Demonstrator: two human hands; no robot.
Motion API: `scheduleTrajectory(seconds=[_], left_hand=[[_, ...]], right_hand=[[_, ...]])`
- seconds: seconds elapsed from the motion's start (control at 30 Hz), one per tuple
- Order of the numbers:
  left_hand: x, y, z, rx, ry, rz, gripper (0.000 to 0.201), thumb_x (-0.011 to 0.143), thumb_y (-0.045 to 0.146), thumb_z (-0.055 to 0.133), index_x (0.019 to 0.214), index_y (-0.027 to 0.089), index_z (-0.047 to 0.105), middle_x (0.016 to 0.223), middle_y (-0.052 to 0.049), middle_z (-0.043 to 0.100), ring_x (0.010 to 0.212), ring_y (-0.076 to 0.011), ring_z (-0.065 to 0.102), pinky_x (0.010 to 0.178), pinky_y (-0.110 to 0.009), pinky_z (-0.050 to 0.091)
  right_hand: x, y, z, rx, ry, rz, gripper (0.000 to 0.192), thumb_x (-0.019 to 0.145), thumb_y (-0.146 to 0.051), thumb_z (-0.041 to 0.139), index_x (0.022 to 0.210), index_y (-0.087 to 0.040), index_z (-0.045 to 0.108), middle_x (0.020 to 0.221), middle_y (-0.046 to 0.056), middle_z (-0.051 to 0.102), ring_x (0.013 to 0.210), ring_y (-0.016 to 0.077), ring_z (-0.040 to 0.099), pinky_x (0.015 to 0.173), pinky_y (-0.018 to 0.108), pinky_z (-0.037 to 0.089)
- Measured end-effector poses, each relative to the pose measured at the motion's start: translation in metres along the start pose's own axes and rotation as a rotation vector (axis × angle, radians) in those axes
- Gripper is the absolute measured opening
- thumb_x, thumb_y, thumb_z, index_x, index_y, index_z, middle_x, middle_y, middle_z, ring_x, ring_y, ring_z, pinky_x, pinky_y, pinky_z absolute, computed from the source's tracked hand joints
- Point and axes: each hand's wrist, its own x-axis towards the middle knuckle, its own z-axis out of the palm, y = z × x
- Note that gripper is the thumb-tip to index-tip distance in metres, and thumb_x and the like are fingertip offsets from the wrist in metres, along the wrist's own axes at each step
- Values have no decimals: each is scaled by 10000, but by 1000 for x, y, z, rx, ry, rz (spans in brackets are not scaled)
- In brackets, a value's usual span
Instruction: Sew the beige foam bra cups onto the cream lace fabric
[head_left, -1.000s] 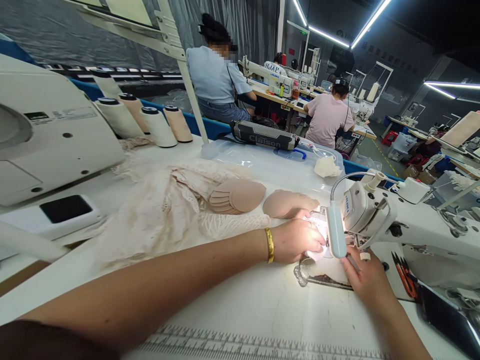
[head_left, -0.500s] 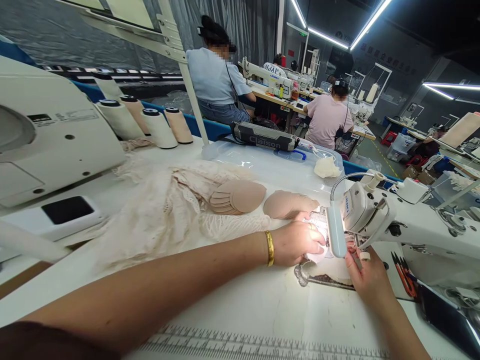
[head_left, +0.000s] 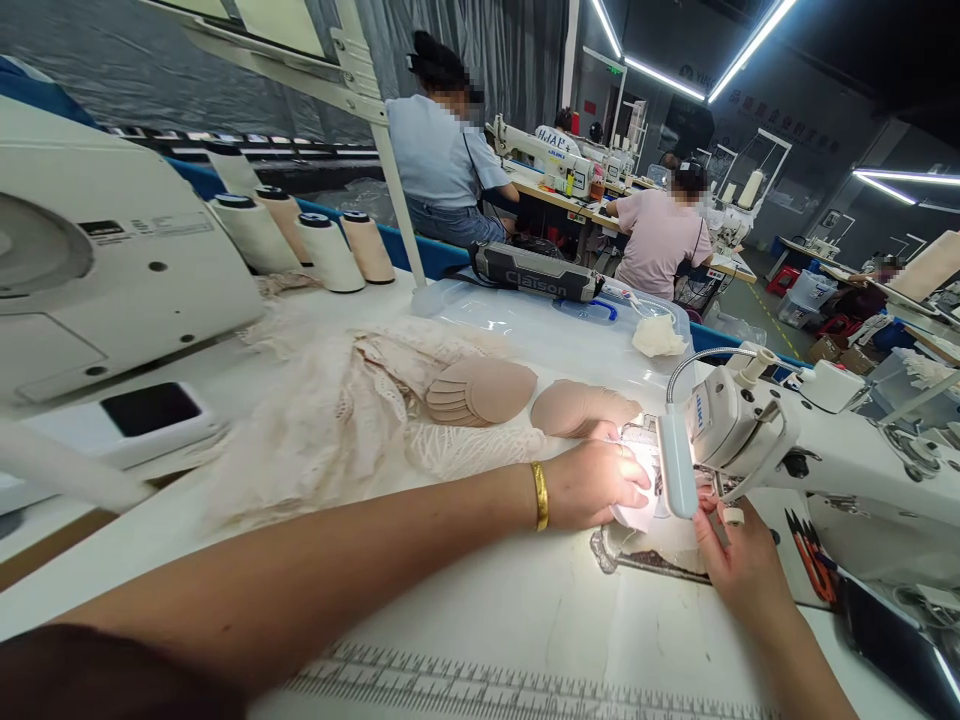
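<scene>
My left hand [head_left: 596, 482], with a gold bangle at the wrist, presses a small white lace piece [head_left: 637, 512] flat under the lamp of the white sewing machine [head_left: 810, 470]. My right hand [head_left: 739, 560] pinches the same fabric at the needle area from the near side. The machine's lamp head [head_left: 677, 465] hides the needle and my fingertips. Two stacks of beige bra cups [head_left: 484, 390] lie just beyond my left hand, on a heap of cream lace fabric [head_left: 337, 420].
Thread cones [head_left: 330, 250] stand at the back left beside a large white machine body [head_left: 112, 270]. A clear lidded box [head_left: 555, 330] carries a grey Claison tool. Orange snips [head_left: 810, 560] lie right of the needle plate. Other people sew at tables behind.
My right hand has crept up toward the needle and closed its fingers on the fabric. The left hand stays in place. The view has shifted slightly.
</scene>
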Motion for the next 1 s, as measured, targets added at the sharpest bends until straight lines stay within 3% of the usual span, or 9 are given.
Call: scheduleTrajectory(seconds=[0.27,0.47,0.57,0.73,1.0], left_hand=[[-4,8,-3,78,87,-4,250,804,156,679,1015,282,723,1057,-24,731,924,-225,609,924,-457,267],[-6,28,-11,169,53,34,127,799,123,629,805,240,677,861,-3,708,749,-184,554,882,-460,312],[-7,39,-14,203,18,76,119,835,168,628,742,232,665,792,2,676,667,-165,514,834,-455,330],[-7,45,-16,219,27,75,142,834,173,654,695,205,649,710,12,628,637,-167,508,817,-462,336],[1,29,-11,189,39,38,92,858,227,680,769,205,677,780,3,670,739,-187,544,872,-465,319]], right_hand=[[1,-2,0,-58,-71,-106,178,1033,-284,455,1111,-237,608,1052,94,722,955,264,679,777,399,569],[3,-15,-7,33,-341,-194,212,1042,-241,424,1043,-262,635,903,26,665,827,198,641,689,300,503],[4,-21,-8,49,-395,-222,229,1045,-233,421,1017,-263,646,876,25,634,836,199,611,698,291,486],[2,-21,-4,36,-342,-214,228,1046,-233,415,1038,-253,642,895,34,634,807,193,602,687,293,474],[0,-10,9,-44,-281,-116,266,1042,-260,406,1143,-250,651,966,62,688,844,219,653,713,318,499]])
